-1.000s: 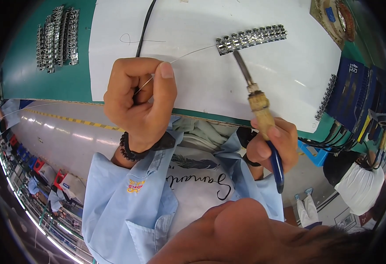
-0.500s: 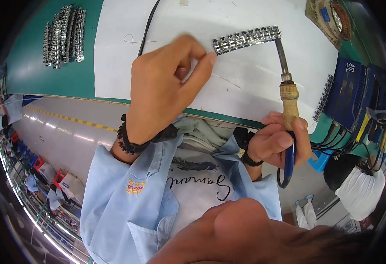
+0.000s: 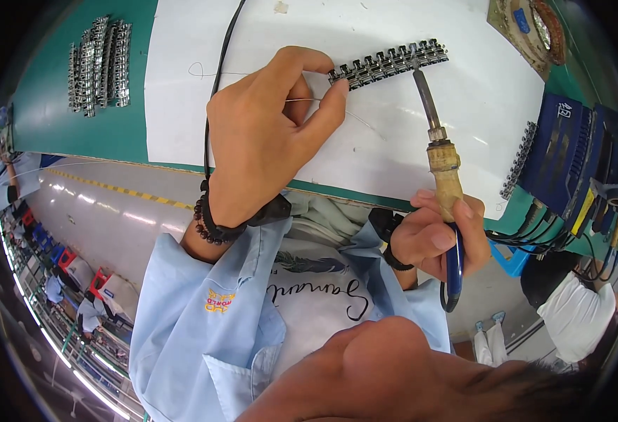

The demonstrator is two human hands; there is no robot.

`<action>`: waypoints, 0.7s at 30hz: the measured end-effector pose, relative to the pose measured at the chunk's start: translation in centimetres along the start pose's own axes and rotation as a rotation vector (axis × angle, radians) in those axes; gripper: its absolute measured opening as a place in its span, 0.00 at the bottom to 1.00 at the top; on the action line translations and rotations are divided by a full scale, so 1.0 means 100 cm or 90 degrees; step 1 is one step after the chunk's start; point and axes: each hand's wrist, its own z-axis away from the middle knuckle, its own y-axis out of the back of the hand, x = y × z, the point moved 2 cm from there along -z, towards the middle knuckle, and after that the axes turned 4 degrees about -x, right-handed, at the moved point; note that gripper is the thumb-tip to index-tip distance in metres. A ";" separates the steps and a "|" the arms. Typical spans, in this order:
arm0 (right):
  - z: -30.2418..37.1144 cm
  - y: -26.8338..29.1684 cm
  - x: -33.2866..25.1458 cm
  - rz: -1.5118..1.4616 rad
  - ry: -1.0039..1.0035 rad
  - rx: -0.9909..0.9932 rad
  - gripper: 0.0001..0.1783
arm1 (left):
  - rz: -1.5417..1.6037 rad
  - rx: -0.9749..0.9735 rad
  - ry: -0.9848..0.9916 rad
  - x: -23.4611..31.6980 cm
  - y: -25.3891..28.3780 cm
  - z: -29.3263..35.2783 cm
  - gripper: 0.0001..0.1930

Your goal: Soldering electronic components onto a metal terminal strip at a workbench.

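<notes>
My right hand (image 3: 443,235) is closed around the tan handle of a soldering iron (image 3: 446,172) with a blue rear end. The iron's dark tip touches, or nearly touches, the near edge of a strip of small shiny metal parts (image 3: 386,65), right of its middle. At the strip's left end, my left hand (image 3: 270,126) pinches it between thumb and index finger. A thin silvery wire (image 3: 298,100) runs through the curled fingers of that hand. The strip lies tilted on a white sheet (image 3: 182,119), its right end farther from me.
Several similar metal strips (image 3: 101,67) lie on the green table (image 3: 38,126) at far left. A short strip (image 3: 519,162) lies beside a blue box-shaped unit (image 3: 552,144) with cables at right. A worn stand (image 3: 524,32) sits at back right. A black cable (image 3: 221,70) crosses the sheet.
The iron's tip has moved left along the strip from its right end. My left fingers have closed on the strip's left end, and the strip has shifted slightly left.
</notes>
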 end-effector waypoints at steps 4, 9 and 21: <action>0.002 -0.004 -0.002 0.000 -0.005 0.007 0.16 | 0.001 -0.007 0.005 -0.004 0.003 0.000 0.09; 0.002 -0.008 -0.013 0.000 -0.020 0.012 0.16 | 0.001 -0.005 -0.006 -0.007 0.014 0.003 0.09; 0.008 -0.006 -0.024 0.010 -0.056 0.078 0.17 | 0.090 0.017 -0.018 0.000 0.020 0.016 0.09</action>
